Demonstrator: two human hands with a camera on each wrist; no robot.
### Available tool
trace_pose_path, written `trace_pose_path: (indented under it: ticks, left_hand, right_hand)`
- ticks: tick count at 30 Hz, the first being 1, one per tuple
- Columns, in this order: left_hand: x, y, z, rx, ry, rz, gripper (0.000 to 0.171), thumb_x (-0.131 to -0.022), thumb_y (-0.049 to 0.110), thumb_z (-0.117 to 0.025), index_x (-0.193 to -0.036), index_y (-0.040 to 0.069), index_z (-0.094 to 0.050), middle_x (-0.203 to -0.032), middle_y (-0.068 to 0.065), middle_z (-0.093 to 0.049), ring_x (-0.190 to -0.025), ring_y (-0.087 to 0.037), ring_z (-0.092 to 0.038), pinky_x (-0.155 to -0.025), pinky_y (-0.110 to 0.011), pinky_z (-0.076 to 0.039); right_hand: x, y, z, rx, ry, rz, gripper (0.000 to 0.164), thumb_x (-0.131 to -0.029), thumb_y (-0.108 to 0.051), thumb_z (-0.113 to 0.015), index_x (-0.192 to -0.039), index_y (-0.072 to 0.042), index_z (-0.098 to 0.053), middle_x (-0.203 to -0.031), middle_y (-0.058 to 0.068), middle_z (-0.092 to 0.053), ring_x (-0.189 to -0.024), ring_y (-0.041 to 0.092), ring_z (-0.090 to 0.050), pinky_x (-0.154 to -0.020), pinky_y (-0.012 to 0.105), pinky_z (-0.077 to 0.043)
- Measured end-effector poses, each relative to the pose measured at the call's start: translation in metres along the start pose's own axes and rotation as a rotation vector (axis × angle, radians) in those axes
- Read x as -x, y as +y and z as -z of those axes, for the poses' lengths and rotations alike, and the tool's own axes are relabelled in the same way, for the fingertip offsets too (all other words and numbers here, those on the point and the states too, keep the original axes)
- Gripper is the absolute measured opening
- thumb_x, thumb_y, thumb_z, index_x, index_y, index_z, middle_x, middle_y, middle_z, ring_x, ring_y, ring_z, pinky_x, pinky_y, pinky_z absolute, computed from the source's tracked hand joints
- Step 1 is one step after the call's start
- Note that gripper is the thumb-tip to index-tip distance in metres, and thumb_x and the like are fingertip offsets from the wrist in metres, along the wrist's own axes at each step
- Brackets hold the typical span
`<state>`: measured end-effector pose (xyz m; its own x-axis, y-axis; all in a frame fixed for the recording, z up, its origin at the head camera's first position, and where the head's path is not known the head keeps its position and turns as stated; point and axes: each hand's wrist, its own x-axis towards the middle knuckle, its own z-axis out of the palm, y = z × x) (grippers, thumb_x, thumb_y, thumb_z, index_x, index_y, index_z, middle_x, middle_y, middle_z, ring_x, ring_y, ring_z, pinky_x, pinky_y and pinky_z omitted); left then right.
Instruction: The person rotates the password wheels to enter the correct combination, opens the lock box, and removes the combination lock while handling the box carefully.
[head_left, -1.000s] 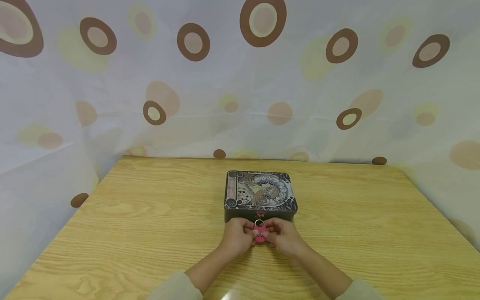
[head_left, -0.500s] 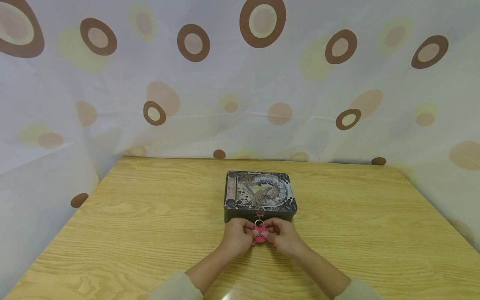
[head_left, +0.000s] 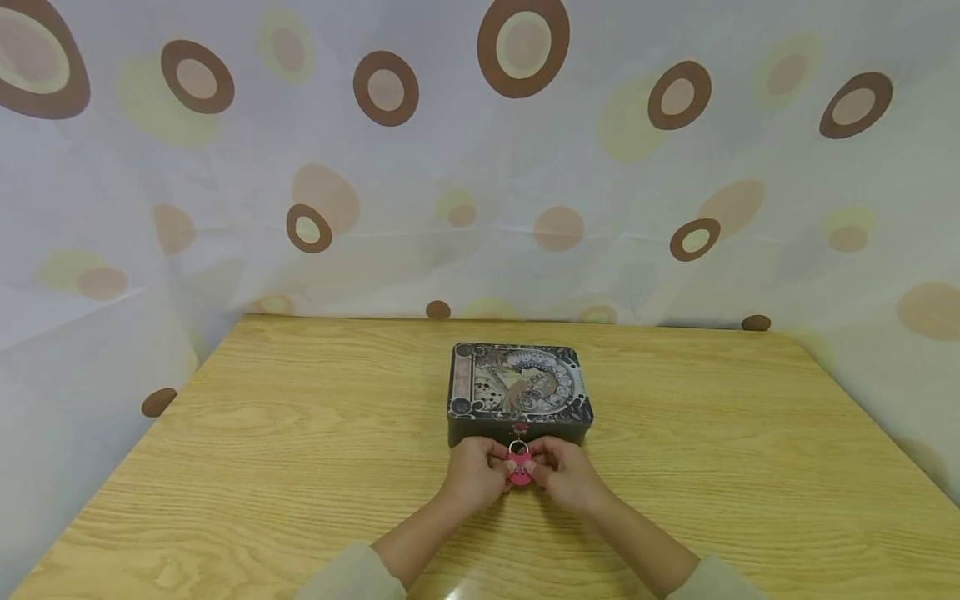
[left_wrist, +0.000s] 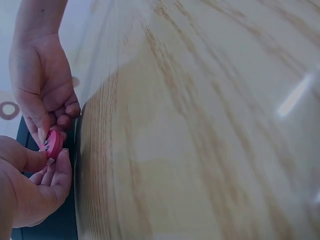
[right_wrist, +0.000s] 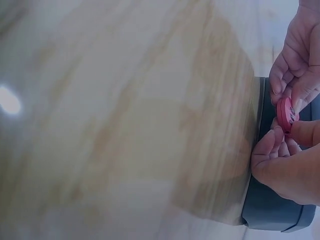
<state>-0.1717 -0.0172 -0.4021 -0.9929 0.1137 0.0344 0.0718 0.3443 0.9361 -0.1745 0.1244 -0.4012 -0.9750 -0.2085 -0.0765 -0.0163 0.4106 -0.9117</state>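
A broad, light yellow-brown surface (head_left: 285, 450) with streaky wood grain and a small, bright glint of light on its near part; directly on it, about midway between left and right and nearer the far edge, a rectangular box (head_left: 517, 385) lies flat, dark-sided, its closed lid covered in an ornate illustration

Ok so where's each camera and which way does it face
Head: on the head, facing forward and down at box and lock; left hand, right hand, sleeves show.
Left wrist: worn there, facing lock and table; both hands show.
Right wrist: worn there, facing lock and table; both hands show.
Both wrist views share the lock from opposite sides.
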Motion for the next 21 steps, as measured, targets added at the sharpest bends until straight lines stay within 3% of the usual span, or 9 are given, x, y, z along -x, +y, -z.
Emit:
trace_pose_path:
  ticks: [21]
  left_hand:
    - [0.0021,0.0027,0.0019,0.026,0.008,-0.002,0.005,-0.080,-0.010,-0.059,-0.079,-0.014,-0.062,-0.067,-0.018,-0.064,-0.053,-0.017,-0.061,-0.047,-0.022,-0.053]
  right_hand:
    - [0.0015,-0.0001,0.0034,-0.035,-0.022,-0.045,0.025,-0.088,-0.001,-0.053,-0.108,0.014,-0.054,-0.085,0.013,-0.061,-0.069,0.012,-0.052,-0.054,0.022,-0.046]
